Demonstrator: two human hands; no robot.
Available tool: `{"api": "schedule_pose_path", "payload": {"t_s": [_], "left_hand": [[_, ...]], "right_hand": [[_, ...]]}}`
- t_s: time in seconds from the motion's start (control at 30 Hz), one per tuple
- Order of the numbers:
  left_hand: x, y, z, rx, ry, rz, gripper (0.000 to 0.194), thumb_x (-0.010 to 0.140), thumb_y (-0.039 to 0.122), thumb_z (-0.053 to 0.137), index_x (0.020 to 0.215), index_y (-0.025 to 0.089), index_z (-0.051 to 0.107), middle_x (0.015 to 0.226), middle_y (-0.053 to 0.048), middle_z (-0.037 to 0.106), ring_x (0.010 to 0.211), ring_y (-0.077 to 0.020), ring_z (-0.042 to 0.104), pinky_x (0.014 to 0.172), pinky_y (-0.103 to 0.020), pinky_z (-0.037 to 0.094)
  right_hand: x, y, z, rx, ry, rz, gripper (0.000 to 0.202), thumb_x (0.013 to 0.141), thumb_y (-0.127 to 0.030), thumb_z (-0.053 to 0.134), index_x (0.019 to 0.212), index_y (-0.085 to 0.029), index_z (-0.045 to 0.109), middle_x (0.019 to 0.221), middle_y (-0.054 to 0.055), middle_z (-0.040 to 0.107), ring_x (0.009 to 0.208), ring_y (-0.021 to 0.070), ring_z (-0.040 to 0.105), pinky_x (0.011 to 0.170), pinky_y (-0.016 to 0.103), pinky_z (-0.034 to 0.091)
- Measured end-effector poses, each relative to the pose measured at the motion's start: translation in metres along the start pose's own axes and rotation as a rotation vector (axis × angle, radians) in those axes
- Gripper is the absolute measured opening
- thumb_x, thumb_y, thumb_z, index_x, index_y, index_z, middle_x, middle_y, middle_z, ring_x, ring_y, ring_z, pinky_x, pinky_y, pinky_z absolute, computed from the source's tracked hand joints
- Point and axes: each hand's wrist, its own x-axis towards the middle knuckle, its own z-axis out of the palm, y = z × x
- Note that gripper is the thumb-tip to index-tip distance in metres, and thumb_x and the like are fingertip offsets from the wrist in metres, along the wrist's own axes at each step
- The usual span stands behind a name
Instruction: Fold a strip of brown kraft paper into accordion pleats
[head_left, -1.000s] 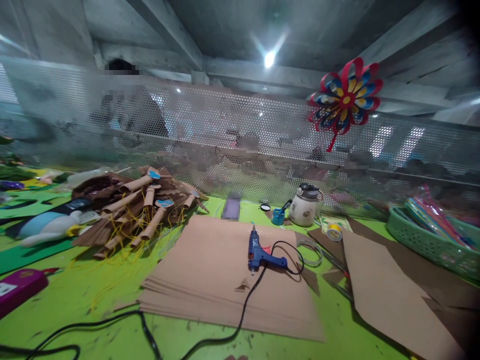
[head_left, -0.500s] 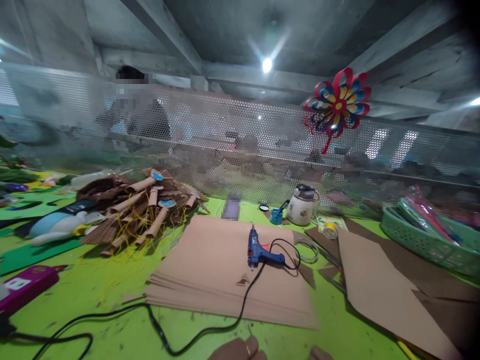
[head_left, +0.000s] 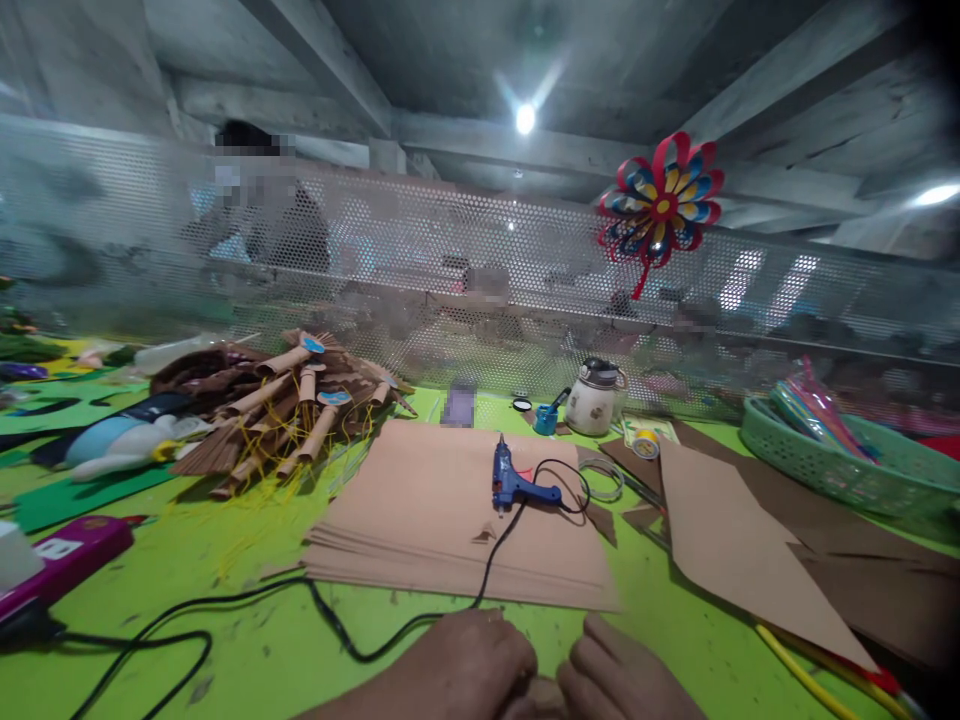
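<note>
My left hand (head_left: pixel 469 662) is at the bottom centre of the head view, back upward, its fingers curled closed. Close to its right, my right hand (head_left: pixel 619 668) is also closed. Between the two, low at the frame edge, a brown shape shows; whether it is paper or fingers is unclear, so what the hands grip is hidden. Beyond them lies a stack of brown paper sheets (head_left: pixel 435 500), with a blue glue gun (head_left: pixel 506 480) on top. The glue gun's black cord (head_left: pixel 405 628) runs left past my left hand.
Brown paper fans (head_left: pixel 300 420) with yellow strings lie left, near a purple power strip (head_left: pixel 82 560). At the back stand a jug (head_left: pixel 591 400) and a blue pot (head_left: pixel 546 420). Cut cardboard (head_left: pixel 735 540) and a green basket (head_left: pixel 847 465) are right. A person sits behind the mesh screen.
Both my hands have risen further into the frame at the bottom, now showing their backs and a wrist. The view has tilted and shifted slightly; the glue gun and paper lie as before.
</note>
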Motion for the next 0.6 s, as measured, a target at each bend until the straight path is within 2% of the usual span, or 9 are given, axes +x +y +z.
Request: {"api": "schedule_pose_path", "payload": {"t_s": [0.07, 0.13, 0.23, 0.3, 0.43, 0.5, 0.6], "left_hand": [[0.0, 0.011, -0.024, -0.237, -0.081, -0.113, 0.026, 0.089, 0.032, 0.045, 0.073, 0.018, 0.06, 0.061, -0.001, 0.053, 0.051, -0.0126, 0.037, 0.051, -0.025, 0.022], [0.004, 0.017, -0.042, -0.49, -0.135, -0.187, 0.035, 0.092, 0.036, 0.039, 0.067, 0.017, 0.056, 0.057, 0.002, 0.046, 0.051, -0.0111, 0.033, 0.05, -0.025, 0.021], [0.011, 0.018, -0.054, -0.812, -0.261, -0.262, 0.041, 0.088, 0.047, 0.045, 0.06, 0.017, 0.046, 0.055, 0.005, 0.033, 0.052, -0.0096, 0.026, 0.05, -0.024, 0.02], [0.015, 0.017, -0.053, -0.992, -0.309, -0.329, 0.044, 0.082, 0.051, 0.053, 0.058, 0.017, 0.041, 0.054, 0.006, 0.028, 0.052, -0.0088, 0.021, 0.05, -0.025, 0.017], [0.014, 0.019, -0.043, -1.276, -0.34, -0.431, 0.046, 0.071, 0.049, 0.066, 0.054, 0.018, 0.037, 0.05, 0.007, 0.025, 0.05, -0.008, 0.017, 0.05, -0.027, 0.012], [0.013, 0.019, -0.037, -1.334, -0.337, -0.444, 0.045, 0.067, 0.049, 0.069, 0.054, 0.017, 0.041, 0.05, 0.006, 0.029, 0.05, -0.0077, 0.02, 0.05, -0.027, 0.012], [0.01, 0.016, -0.031, -1.297, -0.314, -0.447, 0.044, 0.064, 0.052, 0.07, 0.058, 0.016, 0.046, 0.051, 0.005, 0.034, 0.05, -0.0083, 0.024, 0.05, -0.027, 0.014]], "right_hand": [[0.012, 0.001, -0.013, -0.007, -0.008, -0.024, 0.03, 0.094, -0.01, 0.04, 0.068, -0.015, 0.053, 0.056, 0.002, 0.049, 0.054, 0.0137, 0.043, 0.049, 0.027, 0.028], [0.021, 0.003, -0.026, -0.023, -0.017, -0.056, 0.025, 0.092, -0.007, 0.04, 0.077, -0.013, 0.058, 0.057, 0.003, 0.051, 0.055, 0.0146, 0.044, 0.049, 0.028, 0.028], [0.028, 0.007, -0.039, -0.029, 0.026, -0.099, 0.025, 0.092, -0.004, 0.037, 0.089, -0.008, 0.061, 0.061, 0.005, 0.056, 0.056, 0.0157, 0.047, 0.05, 0.029, 0.032], [0.029, 0.009, -0.044, -0.025, 0.042, -0.113, 0.025, 0.091, -0.003, 0.038, 0.092, -0.006, 0.062, 0.063, 0.007, 0.059, 0.059, 0.0164, 0.05, 0.052, 0.03, 0.037], [0.027, 0.008, -0.048, -0.037, 0.076, -0.116, 0.02, 0.087, -0.003, 0.045, 0.093, -0.01, 0.063, 0.067, 0.007, 0.063, 0.061, 0.0162, 0.054, 0.054, 0.03, 0.042], [0.026, 0.006, -0.047, -0.027, 0.099, -0.068, 0.016, 0.086, -0.005, 0.05, 0.091, -0.012, 0.063, 0.064, 0.005, 0.062, 0.059, 0.0149, 0.053, 0.053, 0.028, 0.042], [0.025, 0.007, -0.044, 0.015, 0.078, -0.02, 0.012, 0.085, -0.008, 0.054, 0.088, -0.015, 0.063, 0.06, 0.003, 0.059, 0.058, 0.0144, 0.053, 0.052, 0.026, 0.042]]}}
